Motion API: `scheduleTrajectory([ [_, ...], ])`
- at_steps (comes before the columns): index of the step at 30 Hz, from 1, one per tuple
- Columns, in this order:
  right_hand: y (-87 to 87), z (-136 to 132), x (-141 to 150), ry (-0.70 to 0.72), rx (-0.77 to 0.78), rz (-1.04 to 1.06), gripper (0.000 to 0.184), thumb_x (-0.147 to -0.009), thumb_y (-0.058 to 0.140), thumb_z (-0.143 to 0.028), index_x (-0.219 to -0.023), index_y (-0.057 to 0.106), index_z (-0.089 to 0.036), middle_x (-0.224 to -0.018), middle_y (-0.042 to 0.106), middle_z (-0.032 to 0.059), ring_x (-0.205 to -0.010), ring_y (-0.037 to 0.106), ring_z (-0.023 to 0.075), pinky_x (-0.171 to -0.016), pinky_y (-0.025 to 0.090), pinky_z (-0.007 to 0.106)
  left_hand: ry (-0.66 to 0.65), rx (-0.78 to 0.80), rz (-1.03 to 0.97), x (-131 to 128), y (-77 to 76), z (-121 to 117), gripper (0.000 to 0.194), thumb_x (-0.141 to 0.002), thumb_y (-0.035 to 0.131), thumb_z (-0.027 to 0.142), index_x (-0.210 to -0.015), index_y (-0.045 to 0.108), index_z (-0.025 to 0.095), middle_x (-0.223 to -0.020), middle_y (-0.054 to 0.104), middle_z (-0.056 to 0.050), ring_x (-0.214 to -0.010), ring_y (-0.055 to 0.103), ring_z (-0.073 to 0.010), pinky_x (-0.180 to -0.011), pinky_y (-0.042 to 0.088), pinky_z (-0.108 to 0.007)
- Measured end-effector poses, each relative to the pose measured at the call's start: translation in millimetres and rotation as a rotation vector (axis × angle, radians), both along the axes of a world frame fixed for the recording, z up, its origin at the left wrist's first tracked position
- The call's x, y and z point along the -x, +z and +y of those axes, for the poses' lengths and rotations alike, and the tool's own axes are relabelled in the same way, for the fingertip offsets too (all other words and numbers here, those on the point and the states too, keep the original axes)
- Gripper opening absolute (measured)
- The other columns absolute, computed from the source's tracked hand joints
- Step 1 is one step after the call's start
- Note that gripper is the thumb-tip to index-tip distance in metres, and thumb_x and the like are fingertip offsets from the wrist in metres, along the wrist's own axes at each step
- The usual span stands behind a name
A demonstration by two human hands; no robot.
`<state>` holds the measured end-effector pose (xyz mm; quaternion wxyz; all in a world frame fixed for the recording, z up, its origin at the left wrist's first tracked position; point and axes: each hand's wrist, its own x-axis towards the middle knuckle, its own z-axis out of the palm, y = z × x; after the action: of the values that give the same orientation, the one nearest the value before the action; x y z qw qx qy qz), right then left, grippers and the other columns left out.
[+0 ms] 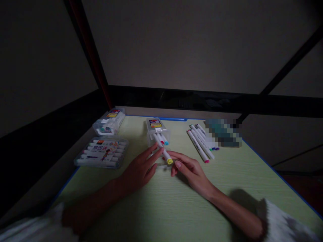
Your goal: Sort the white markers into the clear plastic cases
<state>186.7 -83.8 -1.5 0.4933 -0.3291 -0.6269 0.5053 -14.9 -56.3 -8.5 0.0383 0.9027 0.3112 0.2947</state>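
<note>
A white marker point(166, 155) with a yellow cap slants out of the mouth of a clear plastic box point(150, 125), its cap end towards me. My left hand point(140, 169) has its fingertips against the marker's left side and top, with the thumb lower and apart. On the other side, my right hand point(191, 171) is beside the yellow cap. Its index finger reaches to the marker, its thumb stands apart and its lower fingers are curled. Inside the box, red and blue marker ends point(166, 143) show. The box's clear lid point(163, 166) hangs open below the marker, partly hidden.
Several loose white markers point(198, 145) lie to the right, beside a pixelated greenish object point(222, 132). At the left are a flat clear case of markers point(101, 153) and another clear box point(109, 121). The light green table point(156, 208) has a blue edge; a wall rises behind it.
</note>
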Motion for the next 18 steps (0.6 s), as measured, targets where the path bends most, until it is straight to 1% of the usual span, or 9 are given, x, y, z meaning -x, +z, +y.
scheduleTrajectory([
  [4, 0.1, 0.1, -1.3, 0.011, 0.014, -0.059, 0.036, -0.088, 0.048, -0.036, -0.121, 0.056, -0.023, -0.069, 0.062, 0.0002, -0.063, 0.055, 0.0127, -0.064, 0.045, 0.027, 0.001, 0.018, -0.005, -0.2, -0.3, 0.2, 0.055, -0.086, 0.04, 0.009, -0.138, 0.025, 0.019, -0.143, 0.03, -0.014, -0.129, 0.035, -0.022, -0.103, 0.037, -0.038],
  [7, 0.1, 0.4, -1.9, 0.005, 0.008, -0.081, 0.038, -0.088, 0.048, -0.038, -0.121, 0.055, -0.023, -0.068, 0.061, 0.0005, -0.065, 0.054, 0.0136, -0.062, 0.044, 0.027, 0.003, 0.027, -0.001, -0.4, -0.5, 0.4, 0.056, -0.085, 0.04, 0.009, -0.138, 0.025, 0.018, -0.144, 0.029, -0.013, -0.129, 0.034, -0.022, -0.104, 0.037, -0.037],
  [12, 0.4, 0.9, -0.6, 0.022, 0.015, -0.058, 0.035, -0.087, 0.05, -0.036, -0.119, 0.056, -0.025, -0.075, 0.06, -0.0001, -0.065, 0.051, 0.0115, -0.063, 0.044, 0.025, 0.012, 0.045, -0.004, -0.8, -0.6, 0.2, 0.054, -0.086, 0.04, 0.009, -0.137, 0.026, 0.018, -0.144, 0.028, -0.014, -0.129, 0.034, -0.0221, -0.104, 0.037, -0.038],
  [15, 1.2, 0.7, 0.9, 0.032, 0.023, -0.038, 0.034, -0.086, 0.051, -0.036, -0.117, 0.055, -0.023, -0.081, 0.06, 0.0009, -0.064, 0.051, 0.0103, -0.064, 0.045, 0.025, 0.026, 0.069, 0.008, -1.3, 0.4, -0.8, 0.054, -0.086, 0.039, 0.01, -0.137, 0.025, 0.019, -0.144, 0.027, -0.013, -0.13, 0.034, -0.0218, -0.104, 0.036, -0.039],
  [18, 2.1, 0.2, 1.6, 0.03, 0.016, -0.007, 0.028, -0.087, 0.051, -0.035, -0.111, 0.055, -0.022, -0.092, 0.06, 0.0029, -0.071, 0.054, 0.0109, -0.07, 0.046, 0.026, 0.044, 0.1, 0.02, -1.9, 1.7, -1.5, 0.055, -0.086, 0.039, 0.011, -0.138, 0.024, 0.02, -0.145, 0.026, -0.011, -0.13, 0.033, -0.0217, -0.106, 0.034, -0.038],
])
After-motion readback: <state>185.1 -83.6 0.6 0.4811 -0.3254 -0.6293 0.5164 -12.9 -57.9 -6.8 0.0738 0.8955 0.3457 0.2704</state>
